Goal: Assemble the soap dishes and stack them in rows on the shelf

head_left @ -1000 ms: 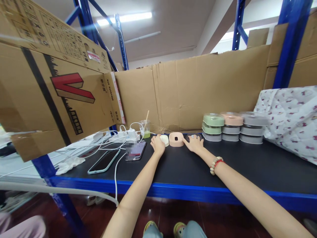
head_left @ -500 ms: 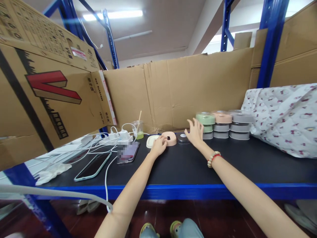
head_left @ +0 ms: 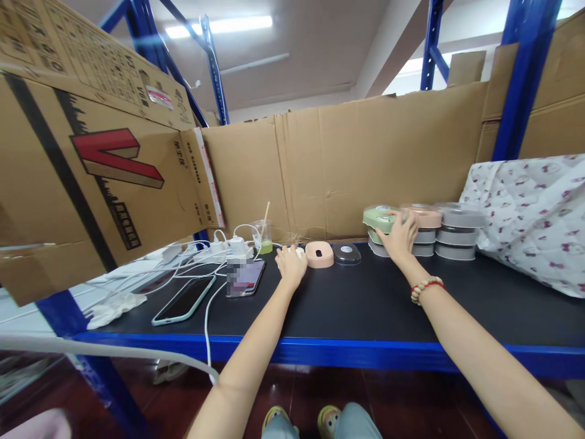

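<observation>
My left hand rests over a small cream container, fingers curved around it; most of it is hidden beneath the palm. To its right sit a pink container with a dark oval opening in its top and a dark container under a clear cover. My right hand reaches to the left stack at the back, thumb and fingers around the green clear-lidded container on top. Beside that stack stand one topped with pink and one topped with grey.
Two phones, one in a pale case and one with its screen lit, lie left. White chargers with tangled cables and a cup of green drink stand behind. Cardboard walls the back; a patterned bag bulges at right.
My right hand has moved right and taken hold of the top green container. My left hand has moved off the pink container's edge and covers the cream one. The view has shifted slightly.
</observation>
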`<state>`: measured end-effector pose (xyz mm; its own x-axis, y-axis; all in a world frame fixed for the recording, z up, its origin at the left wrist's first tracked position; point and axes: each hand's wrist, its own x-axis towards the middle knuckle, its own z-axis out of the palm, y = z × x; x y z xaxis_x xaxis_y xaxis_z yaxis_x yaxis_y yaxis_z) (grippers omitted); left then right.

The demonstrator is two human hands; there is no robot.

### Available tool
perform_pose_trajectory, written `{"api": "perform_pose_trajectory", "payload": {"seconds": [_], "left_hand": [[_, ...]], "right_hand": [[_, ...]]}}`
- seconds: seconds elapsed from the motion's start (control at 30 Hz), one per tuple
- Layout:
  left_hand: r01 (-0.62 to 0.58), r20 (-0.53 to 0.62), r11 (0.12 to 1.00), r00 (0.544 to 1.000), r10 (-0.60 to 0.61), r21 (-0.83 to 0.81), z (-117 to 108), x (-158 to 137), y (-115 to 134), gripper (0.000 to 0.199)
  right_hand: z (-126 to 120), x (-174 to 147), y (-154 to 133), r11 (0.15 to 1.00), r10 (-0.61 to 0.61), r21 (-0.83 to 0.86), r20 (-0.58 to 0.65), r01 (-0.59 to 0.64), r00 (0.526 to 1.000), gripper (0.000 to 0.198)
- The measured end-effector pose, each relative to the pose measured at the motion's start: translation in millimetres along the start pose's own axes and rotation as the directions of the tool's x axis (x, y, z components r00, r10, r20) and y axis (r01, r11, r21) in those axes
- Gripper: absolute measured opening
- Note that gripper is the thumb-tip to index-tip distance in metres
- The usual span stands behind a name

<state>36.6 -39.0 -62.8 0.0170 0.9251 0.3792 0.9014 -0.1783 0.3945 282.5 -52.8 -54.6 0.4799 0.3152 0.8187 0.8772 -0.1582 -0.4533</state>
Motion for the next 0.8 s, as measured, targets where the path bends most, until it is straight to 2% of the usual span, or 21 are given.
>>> {"api": "perform_pose_trajectory", "payload": {"seconds": [0.1,0.17,0.27,0.37,0.47,0.6,0.73,0.8], "left_hand": [[0.123,0.156,0.991,0.979,-0.129,0.048,-3,-1,-3,0.048],[0.124,0.21,0.991,0.969,-0.131,0.046,-2,0,-5,0.048],[0.096,0.223,0.995,0.97,-0.1,0.026,0,2,-7,0.045],[0.064,0.214,0.998,0.975,-0.062,-0.002,2,3,-7,0.043],[0.025,0.183,0.999,0.983,-0.017,-0.041,3,3,-5,0.046],[-0.023,0.15,0.997,0.988,0.035,-0.08,5,4,-3,0.045],[-0.035,0.157,0.995,0.986,0.049,-0.093,6,5,-5,0.041],[-0.042,0.171,0.995,0.984,0.057,-0.093,7,6,-5,0.039]], "right_hand": [[0,0,1,0.999,0.022,0.039,0.028,-0.023,0.999,0.04],[-2,-2,1,0.997,0.065,0.035,0.084,-0.068,0.994,0.043],[-6,-6,-1,0.995,0.1,-0.007,0.112,-0.1,0.989,0.054],[-8,-7,-4,0.999,0.04,-0.029,0.092,-0.038,0.995,0.066],[-6,-8,-7,0.992,-0.111,-0.051,0.137,0.119,0.984,0.069],[1,-11,-14,0.943,-0.293,-0.068,0.288,0.325,0.912,0.069],[6,-23,-25,0.887,-0.395,-0.038,0.457,0.461,0.797,0.072],[8,-31,-34,0.875,-0.403,-0.021,0.524,0.484,0.751,0.07]]}}
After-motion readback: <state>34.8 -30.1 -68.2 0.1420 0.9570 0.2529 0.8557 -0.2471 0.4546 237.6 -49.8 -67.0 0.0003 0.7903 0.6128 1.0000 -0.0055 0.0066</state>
